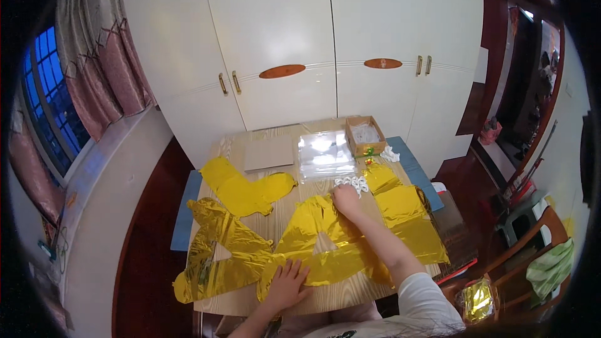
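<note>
My left hand (288, 283) lies flat, fingers spread, gripping nothing; its palm rests on the lower left of the middle gold foil piece (307, 220), presumably to keep that light, slippery sheet from sliding. The foil lies on the wooden table (286, 209) just in front of me, its triangular gap facing up. My right hand (345, 201) curls at the foil's top, beside the bunched white cord (359, 184); whether those bent fingers pinch anything, I can't make out. The other gold pieces, such as the angled one (235, 188) at upper left, lie spread flat around it, probably so each stays within reach.
</note>
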### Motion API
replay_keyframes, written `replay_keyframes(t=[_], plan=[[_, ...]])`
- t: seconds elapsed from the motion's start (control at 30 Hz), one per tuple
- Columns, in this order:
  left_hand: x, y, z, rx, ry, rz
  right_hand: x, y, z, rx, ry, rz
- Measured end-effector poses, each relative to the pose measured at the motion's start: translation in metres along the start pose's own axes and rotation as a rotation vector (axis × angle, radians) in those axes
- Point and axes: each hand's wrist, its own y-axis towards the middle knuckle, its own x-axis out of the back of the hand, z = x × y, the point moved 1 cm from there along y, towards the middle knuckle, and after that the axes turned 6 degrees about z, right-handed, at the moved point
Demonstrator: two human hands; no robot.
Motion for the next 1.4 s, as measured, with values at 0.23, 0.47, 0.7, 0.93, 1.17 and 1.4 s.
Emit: replay_keyframes(t=[0.23, 0.47, 0.7, 0.93, 1.17, 1.4], plan=[[-0.003, 0.0, 0.0, -0.011, 0.023, -0.069, -0.002, 0.03, 0.011, 0.018, -0.207, 0.057], [-0.004, 0.008, -0.001, -0.035, 0.015, -0.091, 0.002, 0.053, 0.011, 0.023, -0.208, 0.075], [-0.005, 0.003, 0.002, -0.04, 0.03, -0.08, 0.149, 0.035, 0.062, -0.047, 1.042, 0.117], [-0.003, 0.011, -0.002, -0.012, 0.048, -0.015, 0.403, -0.11, 0.147, 0.79, 2.005, 0.382], [0.001, 0.018, -0.003, -0.007, 0.071, -0.057, 0.436, -0.179, 0.148, 0.906, 1.932, 0.359], [0.007, 0.014, -0.001, 0.061, 0.087, 0.001, 0.427, -0.206, 0.127, 1.046, 1.843, 0.28]])
